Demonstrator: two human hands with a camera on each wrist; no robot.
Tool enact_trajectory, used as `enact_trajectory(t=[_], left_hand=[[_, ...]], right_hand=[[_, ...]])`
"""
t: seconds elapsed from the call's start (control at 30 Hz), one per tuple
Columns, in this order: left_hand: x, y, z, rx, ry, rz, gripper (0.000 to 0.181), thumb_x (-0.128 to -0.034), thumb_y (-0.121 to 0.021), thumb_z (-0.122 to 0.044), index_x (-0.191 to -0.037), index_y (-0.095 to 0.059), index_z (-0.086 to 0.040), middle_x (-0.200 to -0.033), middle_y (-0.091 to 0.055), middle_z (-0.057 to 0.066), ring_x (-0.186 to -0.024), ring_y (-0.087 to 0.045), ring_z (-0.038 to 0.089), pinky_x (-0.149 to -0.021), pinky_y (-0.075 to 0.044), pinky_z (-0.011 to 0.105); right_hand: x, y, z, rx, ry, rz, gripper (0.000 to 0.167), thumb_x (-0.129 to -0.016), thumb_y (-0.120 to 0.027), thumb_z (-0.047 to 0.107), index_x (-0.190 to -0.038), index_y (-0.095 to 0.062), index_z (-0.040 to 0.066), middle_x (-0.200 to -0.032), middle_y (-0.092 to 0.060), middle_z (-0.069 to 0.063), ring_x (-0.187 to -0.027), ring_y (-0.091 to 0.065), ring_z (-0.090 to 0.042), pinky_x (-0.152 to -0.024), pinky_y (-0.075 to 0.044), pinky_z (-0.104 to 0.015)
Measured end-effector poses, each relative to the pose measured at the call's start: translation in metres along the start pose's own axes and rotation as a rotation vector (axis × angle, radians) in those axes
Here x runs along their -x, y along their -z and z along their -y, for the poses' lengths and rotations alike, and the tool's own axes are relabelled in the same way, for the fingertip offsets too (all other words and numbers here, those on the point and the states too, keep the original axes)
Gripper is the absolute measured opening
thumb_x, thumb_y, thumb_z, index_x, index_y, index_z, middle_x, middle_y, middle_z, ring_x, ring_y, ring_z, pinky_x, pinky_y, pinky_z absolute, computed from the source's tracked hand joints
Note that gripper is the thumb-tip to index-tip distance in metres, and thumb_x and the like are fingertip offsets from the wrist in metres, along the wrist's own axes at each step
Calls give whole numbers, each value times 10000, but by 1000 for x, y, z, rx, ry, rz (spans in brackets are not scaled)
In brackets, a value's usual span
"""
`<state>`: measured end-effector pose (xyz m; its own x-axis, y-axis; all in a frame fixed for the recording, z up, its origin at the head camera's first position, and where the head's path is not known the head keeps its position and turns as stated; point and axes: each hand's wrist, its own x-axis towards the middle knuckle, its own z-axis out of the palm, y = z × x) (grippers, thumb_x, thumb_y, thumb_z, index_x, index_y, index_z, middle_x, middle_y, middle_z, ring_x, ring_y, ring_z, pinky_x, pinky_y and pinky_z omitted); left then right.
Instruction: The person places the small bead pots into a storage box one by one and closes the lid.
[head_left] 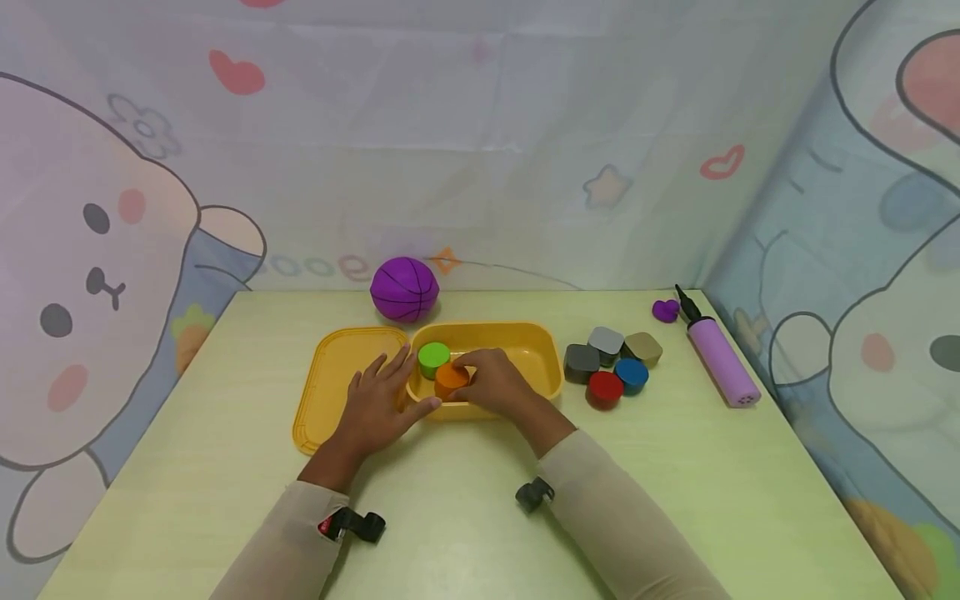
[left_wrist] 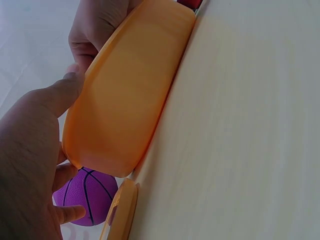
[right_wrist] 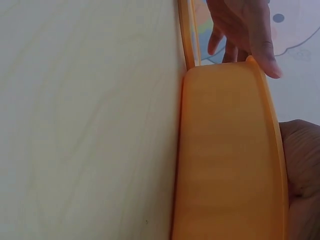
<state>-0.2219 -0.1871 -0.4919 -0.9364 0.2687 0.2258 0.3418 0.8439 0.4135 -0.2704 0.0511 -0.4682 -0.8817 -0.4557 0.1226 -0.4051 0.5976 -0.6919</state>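
In the head view, my right hand reaches over the front rim of a yellow plastic box and pinches an orange round block inside it. Behind that block a lime green round block sits in the box's left end. My left hand lies at the box's left front corner, fingers spread and fairly straight, thumb along the rim. Beneath its fingers is the flat yellow lid, left of the box. From the left wrist view, the box's outer wall hides what is inside.
Right of the box stand several blocks: dark grey, light grey, tan, blue and red. A purple ball sits behind the box. At the far right lie a lilac hand pump and a small purple item.
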Motion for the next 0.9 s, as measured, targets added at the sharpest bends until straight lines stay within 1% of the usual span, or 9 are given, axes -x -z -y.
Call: enact_trajectory(t=[0.17,0.3,0.43,0.53,0.6,0.73,0.83,0.9], left_hand=[[0,0,0,-6,1,0,906,-1000,-680,-631,-1703,-398,-133,-1806,-320,49,-1646,-311,508,-1232,-235,862],[0,-1,1,-15,2,3,909,-1003,-671,-642,-1706,-392,-136,-1808,-315,48,-1645,-311,507,-1229,-239,864],[-1,-1,1,-9,4,4,909,-1004,-675,-638,-1707,-389,-138,-1810,-311,42,-1646,-312,505,-1232,-232,864],[-1,-1,1,-2,3,3,908,-1003,-681,-633,-1706,-390,-138,-1811,-311,42,-1646,-311,505,-1235,-226,863],[-1,-1,1,-2,0,2,908,-1003,-682,-634,-1707,-389,-139,-1811,-310,41,-1647,-309,504,-1234,-226,864],[-2,-1,2,-5,-3,-4,912,-999,-690,-634,-1704,-393,-138,-1808,-315,41,-1644,-316,505,-1229,-232,867],[-2,-2,2,-3,-3,-4,914,-997,-697,-631,-1703,-395,-136,-1807,-318,43,-1642,-317,507,-1227,-235,868],[-2,-2,2,-2,-2,-1,911,-999,-695,-629,-1704,-394,-137,-1808,-315,42,-1643,-315,508,-1226,-236,868]], right_hand=[[-2,-1,0,23,-6,18,487,-881,-939,174,-1315,-786,15,-1325,-787,-166,-887,-809,-192,-847,-669,-315],[-2,-1,0,16,-13,28,481,-887,-934,174,-1317,-786,17,-1330,-787,-161,-908,-819,-206,-861,-670,-324],[-2,1,2,-11,-29,43,444,-895,-925,158,-1298,-796,24,-1317,-792,-154,-834,-793,-168,-781,-655,-272],[-1,3,5,-31,-50,63,417,-917,-900,137,-1304,-792,26,-1323,-789,-153,-818,-785,-159,-722,-638,-249],[-1,3,6,-41,-61,75,414,-933,-881,127,-1322,-782,25,-1352,-778,-156,-866,-812,-188,-731,-650,-265],[0,4,6,-57,-65,81,407,-953,-847,97,-1346,-769,27,-1412,-748,-167,-979,-840,-246,-800,-676,-306],[0,4,6,-74,-67,95,378,-975,-809,64,-1347,-764,17,-1409,-745,-175,-1042,-838,-279,-847,-686,-341],[0,4,5,-77,-60,107,332,-994,-784,51,-1324,-772,12,-1379,-758,-170,-1077,-831,-294,-879,-686,-358]])
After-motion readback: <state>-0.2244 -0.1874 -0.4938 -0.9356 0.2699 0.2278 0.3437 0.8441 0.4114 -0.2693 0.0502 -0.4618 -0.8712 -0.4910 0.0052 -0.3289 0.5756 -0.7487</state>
